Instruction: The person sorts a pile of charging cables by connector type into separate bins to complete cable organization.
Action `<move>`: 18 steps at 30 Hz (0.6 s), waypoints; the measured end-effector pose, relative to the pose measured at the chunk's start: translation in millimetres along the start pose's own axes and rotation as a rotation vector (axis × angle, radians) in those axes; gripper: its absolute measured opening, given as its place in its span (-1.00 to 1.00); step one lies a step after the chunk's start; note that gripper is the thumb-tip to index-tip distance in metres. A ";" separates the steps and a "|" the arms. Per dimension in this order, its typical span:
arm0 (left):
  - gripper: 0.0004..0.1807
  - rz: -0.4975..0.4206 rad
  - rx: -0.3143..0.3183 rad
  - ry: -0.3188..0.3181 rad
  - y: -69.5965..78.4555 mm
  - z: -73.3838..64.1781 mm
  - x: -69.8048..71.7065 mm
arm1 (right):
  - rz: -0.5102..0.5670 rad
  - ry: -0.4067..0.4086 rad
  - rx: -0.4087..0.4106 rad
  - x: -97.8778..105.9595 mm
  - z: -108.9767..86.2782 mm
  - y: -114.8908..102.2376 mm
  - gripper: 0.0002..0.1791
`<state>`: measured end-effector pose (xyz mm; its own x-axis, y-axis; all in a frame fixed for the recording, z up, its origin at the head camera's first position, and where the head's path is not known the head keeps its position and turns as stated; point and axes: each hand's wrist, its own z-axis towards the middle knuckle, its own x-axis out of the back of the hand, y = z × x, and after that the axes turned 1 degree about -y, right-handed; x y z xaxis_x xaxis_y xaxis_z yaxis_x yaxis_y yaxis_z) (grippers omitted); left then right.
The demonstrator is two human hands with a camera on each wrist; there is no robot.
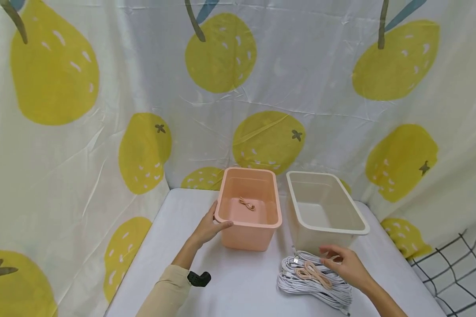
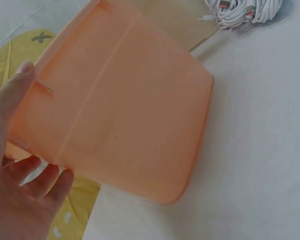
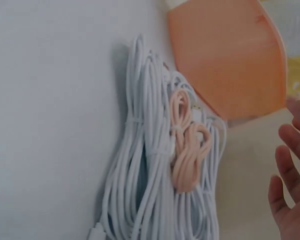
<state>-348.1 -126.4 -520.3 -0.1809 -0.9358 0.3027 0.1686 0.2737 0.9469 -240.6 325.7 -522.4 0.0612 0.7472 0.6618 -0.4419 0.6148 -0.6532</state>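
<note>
White cables (image 1: 301,288) lie coiled toward the worktop's (image 1: 230,286) near right corner, one pink cable (image 1: 313,275) on top. Second pink cable (image 1: 247,204) is inside pink bin (image 1: 247,238); work looks barely begun, the coils left. Left hand (image 1: 210,227) grip: grasping pink bin's rim. Right hand (image 1: 349,267) grip: released, beside the coils. Cream bin (image 1: 321,239) toward far right corner. White worktop cover, fruit-print curtain (image 1: 143,66) around, wire grid (image 1: 455,269) right.

In the peach rectangular plastic bin (image 1: 247,237) lies a small peach cable bundle (image 1: 247,204). Right of this bin stands a cream rectangular plastic bin (image 1: 315,237); front-right of the peach bin, white coiled cables (image 1: 301,285) carry looped peach cable (image 1: 313,274).
</note>
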 end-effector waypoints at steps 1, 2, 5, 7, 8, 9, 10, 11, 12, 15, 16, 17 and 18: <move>0.31 0.000 -0.004 0.001 -0.8 0.3 -0.1 | -0.004 -0.002 -0.008 -2.0 -2.4 2.3 -0.68; 0.31 -0.001 -0.007 0.001 -1.2 0.3 -0.4 | -0.005 -0.003 -0.017 -4.1 -4.8 4.7 -0.68; 0.31 -0.001 -0.015 0.002 -1.8 1.5 -0.9 | -0.010 -0.012 -0.036 -10.0 -10.7 11.9 -0.67; 0.30 -0.002 -0.019 0.000 -2.0 1.8 -0.9 | -0.014 -0.021 -0.050 -13.5 -14.4 16.5 -0.66; 0.30 -0.004 -0.018 -0.001 -1.7 1.6 -1.0 | -0.016 -0.033 -0.061 -14.9 -16.4 18.9 -0.66; 0.30 -0.004 -0.018 -0.002 -1.9 1.6 -1.0 | -0.016 -0.047 -0.072 -16.0 -18.3 21.0 -0.66; 0.30 -0.003 -0.018 -0.002 -2.2 1.4 -0.9 | -0.020 -0.058 -0.086 -17.3 -20.2 23.3 -0.65; 0.30 0.000 -0.015 -0.001 -2.5 1.2 -0.7 | -0.022 -0.070 -0.097 -18.7 -21.8 25.6 -0.65; 0.30 -0.001 -0.012 0.000 -2.1 0.6 -0.6 | -0.024 -0.084 -0.101 -20.1 -23.4 27.8 -0.64; 0.30 0.003 -0.005 0.003 -2.5 -0.5 -0.3 | -0.029 -0.108 -0.090 -25.2 -28.1 35.3 -0.63; 0.29 0.003 -0.004 0.004 -2.3 -0.6 -0.4 | -0.036 -0.110 -0.073 -27.2 -29.6 38.0 -0.63; 0.29 0.003 -0.004 0.003 -2.0 -0.6 -0.6 | -0.047 -0.110 -0.056 -29.2 -31.2 40.9 -0.63; 0.29 0.000 -0.007 0.002 -1.9 -0.4 -0.6 | -0.056 -0.111 -0.039 -31.0 -32.9 43.2 -0.64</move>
<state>-347.9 -126.4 -522.3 -0.1788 -0.9363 0.3021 0.1751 0.2719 0.9463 -232.2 337.3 -583.2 -0.0153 0.6801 0.7329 -0.4051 0.6659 -0.6264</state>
